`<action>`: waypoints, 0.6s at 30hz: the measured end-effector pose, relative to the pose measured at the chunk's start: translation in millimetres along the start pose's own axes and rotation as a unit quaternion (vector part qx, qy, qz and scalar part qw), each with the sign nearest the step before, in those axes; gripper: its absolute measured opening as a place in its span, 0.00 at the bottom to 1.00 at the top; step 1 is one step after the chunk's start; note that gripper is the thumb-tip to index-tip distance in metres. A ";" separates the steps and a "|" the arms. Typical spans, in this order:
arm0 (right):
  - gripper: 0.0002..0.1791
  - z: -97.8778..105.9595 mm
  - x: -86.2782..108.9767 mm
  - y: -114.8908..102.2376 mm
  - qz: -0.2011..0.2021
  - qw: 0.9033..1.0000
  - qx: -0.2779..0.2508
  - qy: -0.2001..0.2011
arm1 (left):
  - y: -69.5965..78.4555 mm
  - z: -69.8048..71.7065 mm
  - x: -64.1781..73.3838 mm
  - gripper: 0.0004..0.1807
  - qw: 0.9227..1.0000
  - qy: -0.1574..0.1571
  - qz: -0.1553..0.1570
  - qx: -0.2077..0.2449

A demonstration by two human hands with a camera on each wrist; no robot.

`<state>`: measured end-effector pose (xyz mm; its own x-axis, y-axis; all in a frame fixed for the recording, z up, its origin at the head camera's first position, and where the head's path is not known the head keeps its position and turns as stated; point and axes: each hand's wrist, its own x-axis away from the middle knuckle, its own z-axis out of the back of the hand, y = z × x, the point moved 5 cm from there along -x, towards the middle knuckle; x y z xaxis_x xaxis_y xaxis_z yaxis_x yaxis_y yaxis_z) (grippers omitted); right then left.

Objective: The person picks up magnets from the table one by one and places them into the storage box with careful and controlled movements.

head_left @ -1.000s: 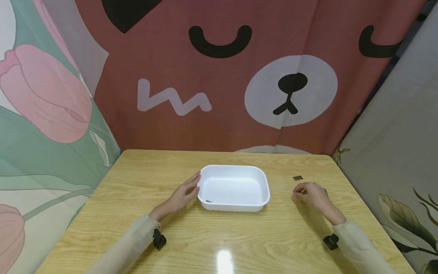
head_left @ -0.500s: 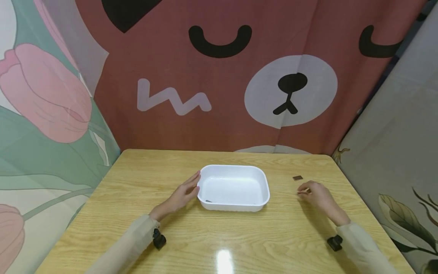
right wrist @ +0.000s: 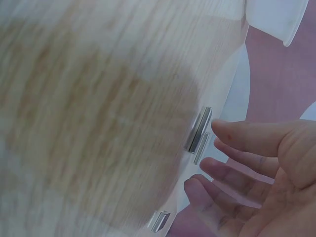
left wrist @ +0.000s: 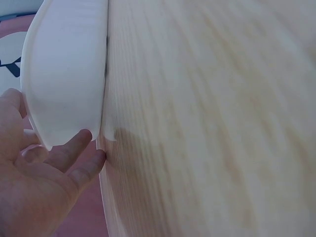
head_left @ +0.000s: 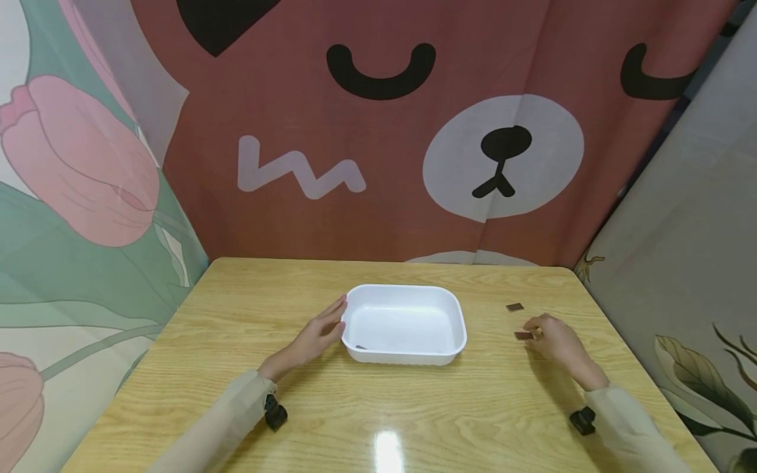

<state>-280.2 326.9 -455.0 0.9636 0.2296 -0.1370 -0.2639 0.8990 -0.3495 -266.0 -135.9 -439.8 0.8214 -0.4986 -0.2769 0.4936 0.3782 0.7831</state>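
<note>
My left hand (head_left: 313, 338) rests with extended fingers against the left end of a white rectangular tray (head_left: 404, 358). In the left wrist view its fingertips lie along the tray's outer wall (left wrist: 69, 74). My right hand (head_left: 552, 338) is low over the table, right of the tray, thumb and fingers apart and loosely bent. Right at its fingertips lies a small flat brown rectangular piece (head_left: 524, 336), seen in the right wrist view as a shiny-edged block (right wrist: 199, 131) just beyond the thumb tip. A similar brown piece (head_left: 515, 307) lies farther back.
A third small shiny-edged block (right wrist: 159, 221) lies on the wooden table (head_left: 331, 407), shown in the right wrist view. A small dark sliver (head_left: 361, 347) is inside the tray at its front left. Patterned curtains (head_left: 378, 217) hang behind the table and at both sides.
My right hand has shifted to the right, uncovering the near brown piece at its fingertips. The left hand and the tray have stayed put.
</note>
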 end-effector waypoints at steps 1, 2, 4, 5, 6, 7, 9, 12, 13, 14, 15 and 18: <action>0.15 -0.5 0.3 0.9 -0.001 1.000 0.000 -0.002 | 0.6 0.2 0.1 0.27 1.000 0.000 0.000 -0.001; 0.15 -0.8 0.6 1.6 -0.002 1.000 -0.001 -0.003 | 1.0 0.3 0.2 0.27 1.000 0.000 0.001 -0.001; 0.16 -1.4 1.2 2.5 -0.002 1.000 -0.002 -0.006 | 1.3 0.4 0.1 0.27 1.000 -0.001 0.003 -0.004; 0.16 -2.0 1.5 3.2 -0.003 1.000 -0.003 -0.007 | 0.8 0.1 0.0 0.27 1.000 -0.001 0.004 -0.005; 0.16 -2.6 1.6 3.5 -0.001 1.000 -0.005 -0.008 | -0.4 -0.2 -0.1 0.28 1.000 -0.002 0.004 -0.007; 0.15 -3.1 1.7 3.9 -0.001 1.000 -0.006 -0.009 | -2.1 -0.8 -0.4 0.28 1.000 -0.001 0.004 -0.008; 0.14 -4.6 1.7 4.3 0.003 1.000 -0.012 -0.011 | -7.8 -2.7 -1.1 0.28 1.000 0.001 0.004 -0.007; 0.11 -6.7 1.3 4.4 0.009 1.000 -0.018 -0.018 | -22.4 -6.6 -2.4 0.28 1.000 0.008 0.005 -0.002; 0.10 -7.3 1.1 4.4 0.011 1.000 -0.019 -0.019 | -27.4 -7.7 -2.8 0.28 1.000 0.011 0.007 -0.001; 0.10 -7.7 1.0 4.3 0.012 1.000 -0.019 -0.021 | -32.0 -8.8 -3.3 0.28 1.000 0.013 0.009 -0.001; 0.10 -8.0 0.8 4.5 0.012 1.000 -0.018 -0.021 | -36.6 -9.5 -3.7 0.28 1.000 0.014 0.010 0.000; 0.08 -9.0 0.6 4.2 0.013 1.000 -0.013 -0.022 | -44.6 -10.0 -4.4 0.28 1.000 0.018 0.013 0.000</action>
<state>-281.1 327.5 -464.8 0.9573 0.2689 -0.1058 -0.2889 0.8826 -0.3709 -288.8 -142.7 -479.0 0.8439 -0.4603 -0.2756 0.4712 0.3905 0.7909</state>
